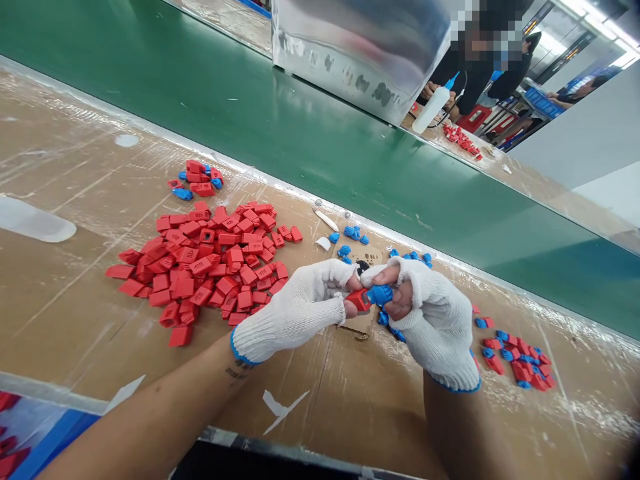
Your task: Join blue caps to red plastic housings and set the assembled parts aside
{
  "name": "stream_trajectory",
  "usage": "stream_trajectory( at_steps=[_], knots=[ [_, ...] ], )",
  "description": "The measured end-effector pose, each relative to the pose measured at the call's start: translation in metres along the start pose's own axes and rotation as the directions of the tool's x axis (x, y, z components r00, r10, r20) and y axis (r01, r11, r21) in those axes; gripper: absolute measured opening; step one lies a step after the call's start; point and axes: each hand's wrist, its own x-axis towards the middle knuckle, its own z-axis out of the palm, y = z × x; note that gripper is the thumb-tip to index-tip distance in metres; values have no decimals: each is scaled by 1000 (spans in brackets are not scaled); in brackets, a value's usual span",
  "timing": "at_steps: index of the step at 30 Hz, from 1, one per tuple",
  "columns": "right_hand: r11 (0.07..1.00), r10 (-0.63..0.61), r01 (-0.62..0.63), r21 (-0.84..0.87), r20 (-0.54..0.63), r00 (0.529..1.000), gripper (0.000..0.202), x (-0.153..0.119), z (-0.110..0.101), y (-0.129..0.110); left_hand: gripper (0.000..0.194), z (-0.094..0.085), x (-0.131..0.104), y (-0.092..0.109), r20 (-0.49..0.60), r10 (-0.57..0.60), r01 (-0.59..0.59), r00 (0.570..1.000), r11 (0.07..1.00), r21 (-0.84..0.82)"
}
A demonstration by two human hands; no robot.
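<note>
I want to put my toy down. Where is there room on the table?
Bare cardboard lies left of the big red pile, and more in front of the left hand and right hand. It is crowded at the pile and by the joined red-and-blue pieces on the right.

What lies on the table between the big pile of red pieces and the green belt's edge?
In the head view: a white stick-like tool and loose blue pieces on bare cardboard.
</note>
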Motion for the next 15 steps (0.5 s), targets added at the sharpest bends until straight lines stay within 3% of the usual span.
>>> stream_trajectory(
  at_steps=[11,15],
  knots=[
    [992,-59,73,-99,140,988,28,-2,0,3,18,1,0,1,-51,29,-25,998,997,73],
    [990,-64,79,-120,128,990,29,-4,-1,2,26,-1,-1,1,-94,35,-24,995,993,116]
  ],
)
